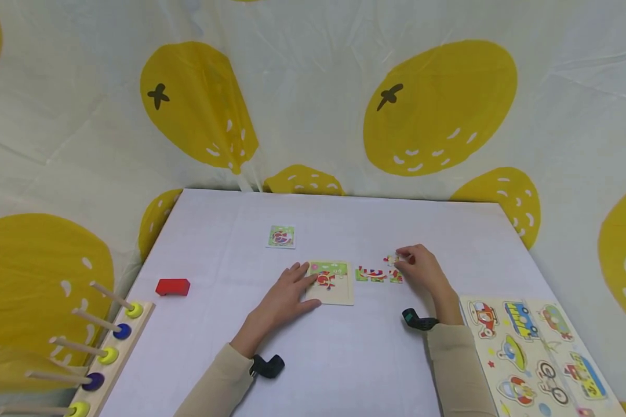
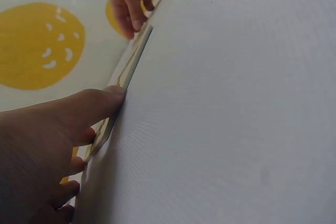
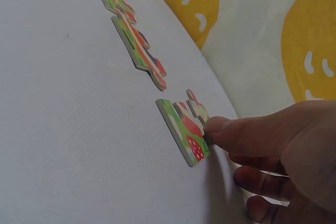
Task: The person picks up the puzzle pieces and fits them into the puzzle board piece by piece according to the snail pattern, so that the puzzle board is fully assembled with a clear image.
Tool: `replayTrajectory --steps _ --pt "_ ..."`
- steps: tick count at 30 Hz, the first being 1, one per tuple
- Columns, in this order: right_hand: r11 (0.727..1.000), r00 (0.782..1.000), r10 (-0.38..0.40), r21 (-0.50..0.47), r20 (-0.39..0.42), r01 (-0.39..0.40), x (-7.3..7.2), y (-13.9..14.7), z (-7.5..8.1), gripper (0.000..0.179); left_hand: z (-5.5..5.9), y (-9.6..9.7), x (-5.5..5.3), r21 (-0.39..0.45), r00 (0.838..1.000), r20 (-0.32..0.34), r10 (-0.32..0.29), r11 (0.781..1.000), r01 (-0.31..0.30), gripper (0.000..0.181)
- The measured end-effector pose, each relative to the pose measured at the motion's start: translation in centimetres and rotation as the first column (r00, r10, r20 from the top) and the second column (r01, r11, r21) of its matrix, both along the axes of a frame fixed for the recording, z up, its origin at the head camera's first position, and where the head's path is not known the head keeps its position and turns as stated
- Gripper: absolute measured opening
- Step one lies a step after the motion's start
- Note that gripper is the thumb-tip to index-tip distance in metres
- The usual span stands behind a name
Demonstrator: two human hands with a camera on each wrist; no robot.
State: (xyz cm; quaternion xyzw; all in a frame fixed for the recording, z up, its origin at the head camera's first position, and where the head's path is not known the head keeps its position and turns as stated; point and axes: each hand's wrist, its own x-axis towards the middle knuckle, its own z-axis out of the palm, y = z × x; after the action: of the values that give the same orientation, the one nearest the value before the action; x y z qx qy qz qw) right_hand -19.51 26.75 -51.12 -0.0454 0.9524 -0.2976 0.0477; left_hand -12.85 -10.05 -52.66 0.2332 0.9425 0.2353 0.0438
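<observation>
The left hand (image 1: 287, 292) rests on the left side of the tray (image 1: 338, 297), fingers spread and relaxed, thumb at its near edge. Joined pieces fill the tray's far part; its near part is bare. The right hand (image 1: 422, 271) pinches a piece (image 1: 390, 260) between thumb and fingers, just beyond the corner piece (image 1: 396, 277). Other pieces (image 1: 371, 274) lie between it and the tray. On the table (image 1: 355, 359), a card (image 1: 280, 237) lies beyond the tray, with a red block (image 1: 173, 287) farther left.
</observation>
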Motion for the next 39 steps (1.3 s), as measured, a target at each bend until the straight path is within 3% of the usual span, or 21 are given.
replayTrajectory --steps 10,19,30,39 --pt "1.000 0.999 -0.017 0.021 0.042 0.016 -0.2 0.1 -0.3 0.035 0.0 0.0 -0.1 -0.021 1.000 0.001 -0.002 1.000 0.002 0.067" --pt "0.996 0.997 -0.079 -0.050 0.021 0.080 -0.1 0.1 -0.2 0.024 -0.1 0.0 -0.1 -0.012 1.000 -0.002 0.002 1.000 -0.002 0.066" --pt "0.993 0.997 -0.072 -0.089 -0.015 0.071 -0.1 -0.3 0.8 0.021 -0.1 0.0 -0.2 -0.004 1.000 -0.006 0.002 1.000 -0.002 0.065" --pt "0.993 0.999 -0.033 -0.118 -0.018 0.031 0.3 -2.3 1.9 0.021 -0.2 0.0 -0.1 -0.005 1.000 0.000 -0.001 1.000 0.001 0.066"
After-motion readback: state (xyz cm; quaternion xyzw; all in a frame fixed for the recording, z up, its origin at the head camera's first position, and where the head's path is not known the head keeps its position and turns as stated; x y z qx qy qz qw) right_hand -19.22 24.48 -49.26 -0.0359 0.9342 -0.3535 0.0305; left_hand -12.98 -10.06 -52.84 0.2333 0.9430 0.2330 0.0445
